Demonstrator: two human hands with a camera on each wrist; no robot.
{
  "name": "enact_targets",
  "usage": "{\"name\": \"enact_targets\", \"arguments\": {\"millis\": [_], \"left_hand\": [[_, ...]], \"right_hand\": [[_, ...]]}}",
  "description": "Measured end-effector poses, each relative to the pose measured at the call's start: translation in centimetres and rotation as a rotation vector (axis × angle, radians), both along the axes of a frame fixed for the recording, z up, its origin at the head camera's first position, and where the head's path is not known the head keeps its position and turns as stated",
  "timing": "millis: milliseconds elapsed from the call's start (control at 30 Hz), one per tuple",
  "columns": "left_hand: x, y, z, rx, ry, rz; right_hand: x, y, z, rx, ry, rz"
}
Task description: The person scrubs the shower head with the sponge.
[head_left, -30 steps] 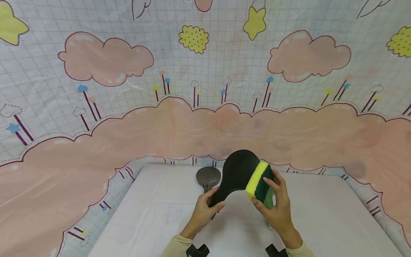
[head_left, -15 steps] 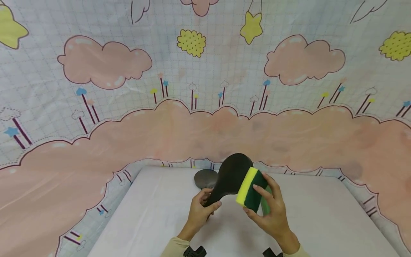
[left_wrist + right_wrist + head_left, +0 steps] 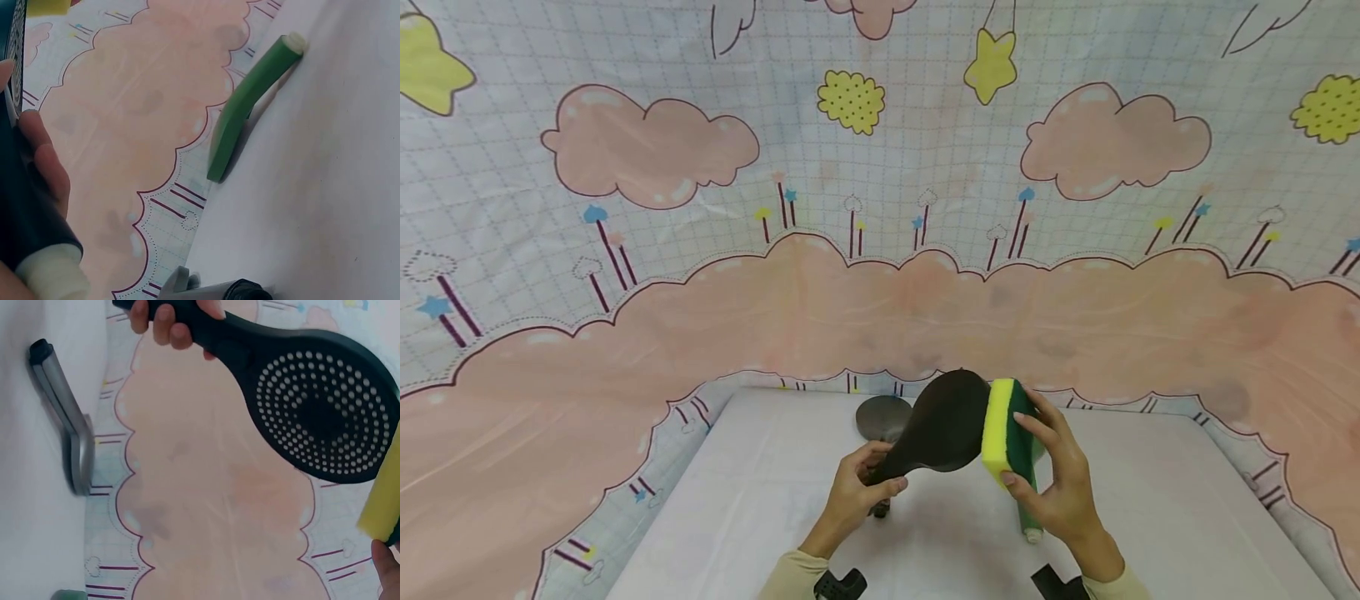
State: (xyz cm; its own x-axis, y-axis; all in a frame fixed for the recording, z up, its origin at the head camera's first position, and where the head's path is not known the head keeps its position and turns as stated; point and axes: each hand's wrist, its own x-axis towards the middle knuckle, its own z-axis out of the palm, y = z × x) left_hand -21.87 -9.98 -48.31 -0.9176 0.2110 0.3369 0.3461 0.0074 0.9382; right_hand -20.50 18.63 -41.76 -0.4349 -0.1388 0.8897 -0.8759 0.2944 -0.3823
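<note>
"Both hands are up over the white table (image 3: 1165, 492), apart from each other — left hand (image 3: 848, 493) wrapped round the handle of a black shower head (image 3: 947, 421), right hand (image 3: 1066, 490) pinching a yellow-and-green sponge (image 3: 1006, 433)!"

"And where's that shower head?"

"Held clear of the tabletop, running from the left hand toward two o'clock. The sponge sits at its three o'clock, yellow layer facing the rim. Touching, or only just beside? I can't tell for sure."

"Looks like a wipe to me. How's it done well?"

"Firm fingers on the handle first. Any push at three o'clock would likely twist the head round, so the left wrist has to brace against it."

"What about the perforated face (image 3: 322, 415)?"

"Lovely look at it from the right wrist; the head camera gets only the plain back. I'd roll the handle until that face meets the sponge squarely, then sweep from twelve round to six. Yellow layer first — the green one is probably rougher."

"Anything to dodge?"

"Grey shower head (image 3: 882, 417) at nine o'clock from the black one, and a green piece with a pale end (image 3: 240, 103) near five o'clock from the sponge. A low sweep could knock that, so work high."
</note>
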Motion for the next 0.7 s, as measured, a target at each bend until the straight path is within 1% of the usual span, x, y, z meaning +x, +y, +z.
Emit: {"name": "enact_targets", "arguments": {"millis": [100, 167, 233, 400, 500, 600, 700], "left_hand": [[0.0, -0.3, 0.2, -0.026, 0.027, -0.023], [0.0, -0.4, 0.3, -0.057, 0.044, -0.029], [-0.1, -0.6, 0.4, -0.085, 0.06, -0.049], [-0.4, -1.0, 1.0, -0.207, 0.087, -0.058], [-0.6, -1.3, 1.3, -0.271, 0.092, -0.027], [-0.8, -1.7, 1.3, -0.279, 0.087, -0.016], [-1.1, -2.2, 1.2, -0.272, 0.085, -0.027]], "right_hand": [[-0.3, 0.4, 0.3, -0.016, -0.018, 0.059], [-0.4, 0.5, 0.5, -0.024, -0.029, 0.096], [-0.5, 0.6, 0.6, -0.027, -0.042, 0.123], [-0.3, 0.7, 0.8, -0.034, -0.058, 0.135], [-0.2, 0.8, 0.8, -0.031, -0.06, 0.129], [-0.1, 0.8, 0.7, -0.017, -0.064, 0.117], [-0.1, 0.9, 0.5, -0.007, -0.069, 0.124]]}}
